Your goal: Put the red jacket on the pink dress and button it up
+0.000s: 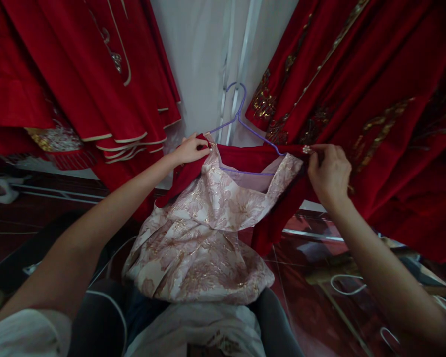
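A pale pink and gold floral dress (223, 208) hangs on a purple hanger (240, 116), its skirt spread over my lap. Behind its neckline runs a red garment (245, 154), with more of it showing below on both sides. My left hand (193, 149) is closed at the dress's left shoulder, pinching the red garment beside the strap. On the right, my right hand (330, 171) pinches the other end of the red garment, drawn out past the strap. A small pearly ornament (306, 148) sits at those fingertips.
Red garments with gold trim (126, 89) hang at the left; red ones with sequin patterns (386, 124) hang at the right. Between them is a pale wall (196, 54) with metal uprights. A wooden stool-like frame (330, 272) and white cords (347, 285) are at lower right.
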The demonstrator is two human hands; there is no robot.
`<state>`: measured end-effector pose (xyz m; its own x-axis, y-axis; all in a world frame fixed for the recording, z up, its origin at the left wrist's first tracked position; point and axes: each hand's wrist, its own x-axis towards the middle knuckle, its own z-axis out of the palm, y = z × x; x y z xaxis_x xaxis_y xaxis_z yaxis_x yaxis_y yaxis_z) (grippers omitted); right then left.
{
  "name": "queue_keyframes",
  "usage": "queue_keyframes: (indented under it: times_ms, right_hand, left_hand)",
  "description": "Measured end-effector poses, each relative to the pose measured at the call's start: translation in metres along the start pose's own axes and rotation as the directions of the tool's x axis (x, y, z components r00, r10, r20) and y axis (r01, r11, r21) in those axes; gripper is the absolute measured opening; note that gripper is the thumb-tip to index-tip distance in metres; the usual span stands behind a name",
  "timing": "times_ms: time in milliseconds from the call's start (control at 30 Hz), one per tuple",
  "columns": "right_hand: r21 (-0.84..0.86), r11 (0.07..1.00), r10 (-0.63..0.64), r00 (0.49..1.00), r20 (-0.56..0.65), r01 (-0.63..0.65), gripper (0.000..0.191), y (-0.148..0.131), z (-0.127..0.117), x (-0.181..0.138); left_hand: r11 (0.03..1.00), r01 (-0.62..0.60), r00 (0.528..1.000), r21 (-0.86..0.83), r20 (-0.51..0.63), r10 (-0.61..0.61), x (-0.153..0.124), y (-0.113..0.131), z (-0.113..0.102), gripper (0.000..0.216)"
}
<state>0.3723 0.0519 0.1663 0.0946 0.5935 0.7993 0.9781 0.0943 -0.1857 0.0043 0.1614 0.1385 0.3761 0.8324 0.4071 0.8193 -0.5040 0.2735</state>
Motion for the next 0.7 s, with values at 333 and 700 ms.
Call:
queue_keyframes:
  times_ms: [333,700]
  right_hand:
    - [0.542,0.805,0.032,0.930,0.367,-0.241,0.026,0.037,0.018,0.018]
    - [0.271,0.958,-0.019,0.920,0.392,-0.096,0.041,0.035,0.116,0.032]
  left_hand:
    - [0.999,0.002,1.000,0.054,-0.001,-0.002,0.003,-0.006,0.001,0.032]
    - [0.997,0.013,1.000,0.070,0.021,-0.014,0.000,-0.003,-0.004,0.034]
